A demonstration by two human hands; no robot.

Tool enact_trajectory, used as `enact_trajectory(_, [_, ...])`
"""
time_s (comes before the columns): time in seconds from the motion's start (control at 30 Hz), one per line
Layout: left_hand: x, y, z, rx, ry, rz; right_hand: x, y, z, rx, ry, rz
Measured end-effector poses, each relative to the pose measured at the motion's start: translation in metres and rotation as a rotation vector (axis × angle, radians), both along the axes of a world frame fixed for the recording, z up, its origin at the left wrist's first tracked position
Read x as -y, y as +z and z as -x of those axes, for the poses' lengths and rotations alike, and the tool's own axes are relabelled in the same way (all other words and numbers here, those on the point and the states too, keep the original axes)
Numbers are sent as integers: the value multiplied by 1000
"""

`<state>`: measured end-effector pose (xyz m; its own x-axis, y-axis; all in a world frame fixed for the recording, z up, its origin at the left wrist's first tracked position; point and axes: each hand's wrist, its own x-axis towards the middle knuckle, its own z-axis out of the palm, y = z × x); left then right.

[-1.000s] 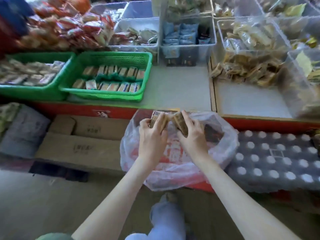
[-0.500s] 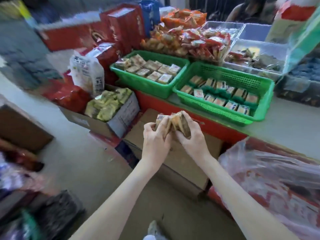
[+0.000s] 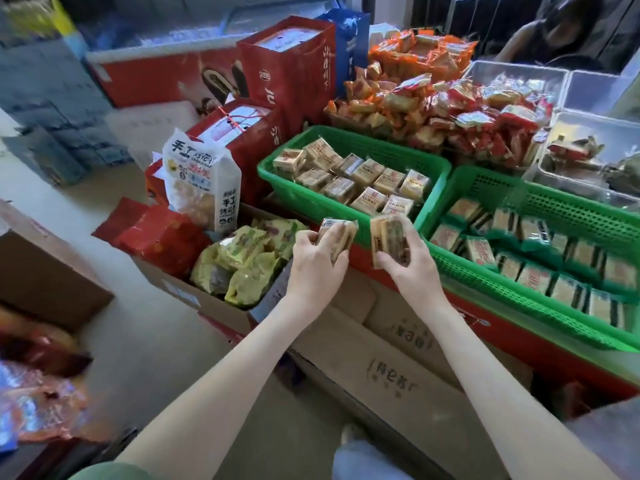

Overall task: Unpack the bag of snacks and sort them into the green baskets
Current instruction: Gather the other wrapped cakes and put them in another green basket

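At the back, a long red freezer (image 3: 156,74). In front of it, tall red bags (image 3: 291,74) and a white bag (image 3: 202,181), standing up. Down low, flat brown boxes (image 3: 398,358) and an open box (image 3: 180,289) full of yellow-green packs (image 3: 242,258). Two green baskets side by side: left basket (image 3: 311,199) with rows of tan square snacks, right basket (image 3: 519,282) with green-edged ones. Behind them, a big pile (image 3: 450,109) of orange and red snacks and clear tubs (image 3: 588,161). Just in front of the left basket's near wall, both hands up and a little apart. Left hand (image 3: 317,261) curled round the left pack (image 3: 337,237). Right hand (image 3: 408,268) curled round the right pack (image 3: 388,237).
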<state>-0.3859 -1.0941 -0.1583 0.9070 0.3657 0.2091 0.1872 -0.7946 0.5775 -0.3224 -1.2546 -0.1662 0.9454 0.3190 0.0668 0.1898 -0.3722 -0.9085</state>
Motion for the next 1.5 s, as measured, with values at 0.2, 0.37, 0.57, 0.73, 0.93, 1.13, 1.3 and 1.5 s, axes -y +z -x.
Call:
enact_trajectory(0.2, [-78,-1,-75,-37,58,-4,-48,-2,-81,-44,-117,67])
enact_trajectory(0.37, [-134,-7,-151,-64,50,-49,-84,-9,-132,-69,-158,118])
enact_trajectory(0.57, [-202,-25,-241,-45,54,-99,-136,-16,-186,-82,-199,153])
enact_trajectory(0.73, [-237,-33,-289,34,2,-81,-176,-29,-249,84,-179,233])
enact_trajectory(0.93, [-242,-39,-330,63,-112,-45,-189,-40,-319,285,-156,497])
enact_trajectory(1.13, [-212,-43,-367,-31,-369,-68,-155,-38,-338,162,-207,573])
enact_trajectory(1.3, [-184,-50,-391,-138,-549,-73,-101,-44,-348,94,-269,741])
enact_trajectory(1.5, [-157,-64,-405,-186,-720,9,-71,-63,-349,-49,-102,1131])
